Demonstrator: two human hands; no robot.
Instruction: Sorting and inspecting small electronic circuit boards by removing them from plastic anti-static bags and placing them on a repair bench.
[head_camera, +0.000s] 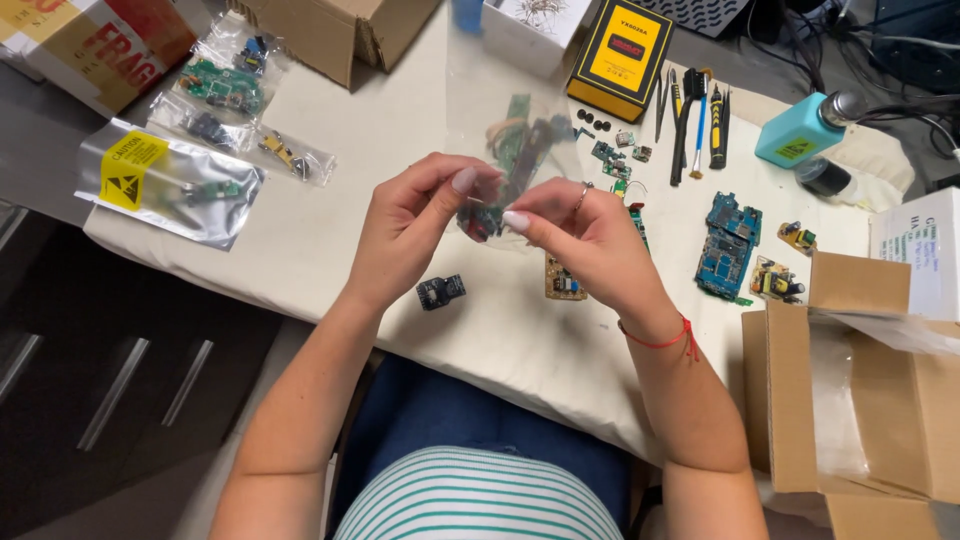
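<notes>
Clear plastic bag (510, 140) of small circuit boards hangs above the table (400, 150), pinched at its lower edge by left hand (415, 225) and right hand (585, 235); it looks light, floppy, slippery, best gripped along the edge.

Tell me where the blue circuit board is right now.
In the head view, the blue circuit board lies on the table to the right of the right hand, below the row of tools.

light: bright, even | shadows: soft | glare: silver bag (170, 180) | focus: mostly sharp
</notes>
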